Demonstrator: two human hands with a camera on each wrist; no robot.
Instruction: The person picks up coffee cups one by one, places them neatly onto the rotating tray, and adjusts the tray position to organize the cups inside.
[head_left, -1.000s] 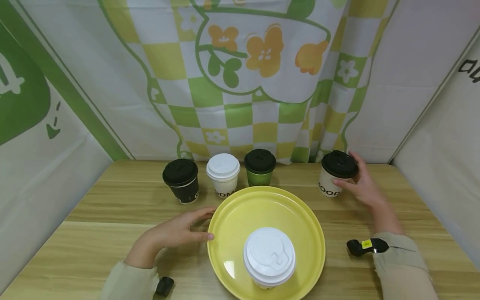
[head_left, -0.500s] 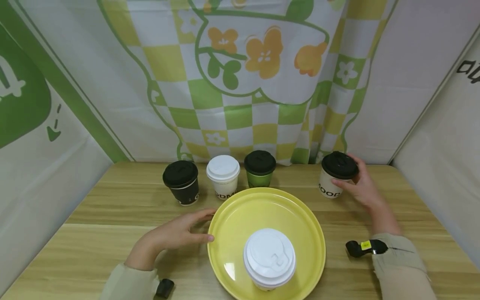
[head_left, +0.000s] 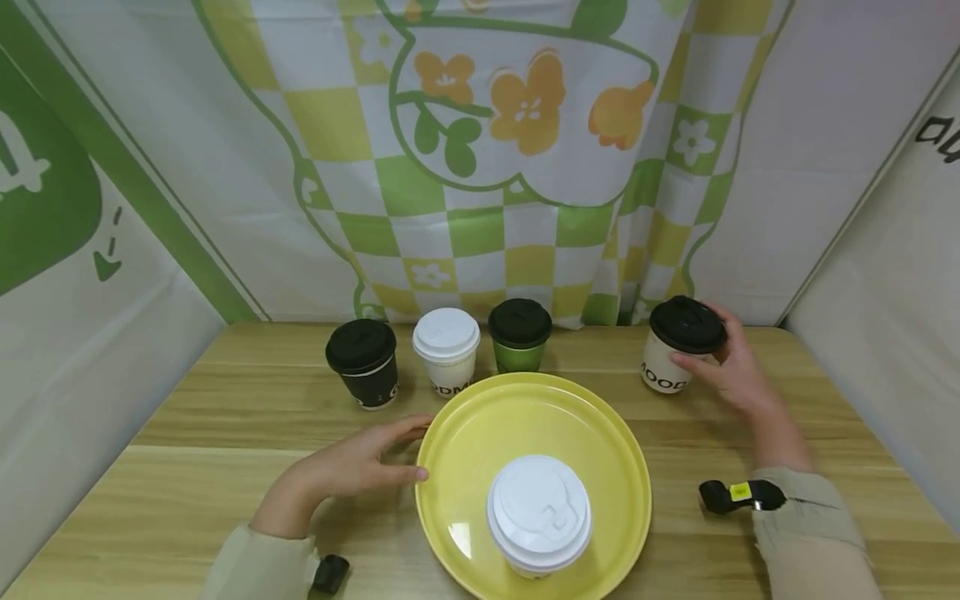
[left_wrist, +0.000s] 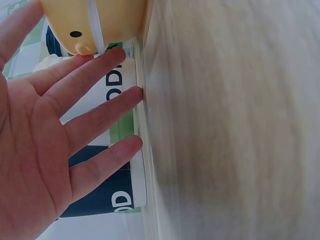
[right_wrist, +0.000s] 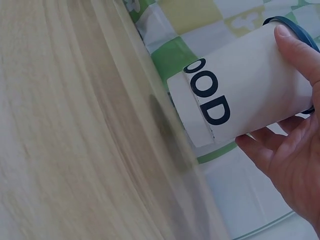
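Note:
My right hand [head_left: 731, 367] grips a white paper cup with a black lid [head_left: 666, 364] at the back right of the table. In the right wrist view the thumb and fingers go round the cup [right_wrist: 250, 82] near its lid. Its base looks slightly off the wood, over a shadow. My left hand [head_left: 352, 458] lies at the left rim of a round yellow tray [head_left: 525, 417], fingers spread and thumb at the rim. In the left wrist view the hand [left_wrist: 45, 130] has extended fingers by the tray's side [left_wrist: 110, 25]. A white-lidded cup [head_left: 538, 512] stands on the tray.
Behind the tray stand a black cup [head_left: 363, 362], a white cup with a white lid [head_left: 447, 350] and a green cup with a black lid [head_left: 520, 335]. A patterned cloth [head_left: 465, 225] hangs at the table's back edge; fabric walls flank both sides.
The cup in my right hand has shifted slightly to the right and tilted a little, the hand moving with it. My left hand, the tray and the other cups stay in place.

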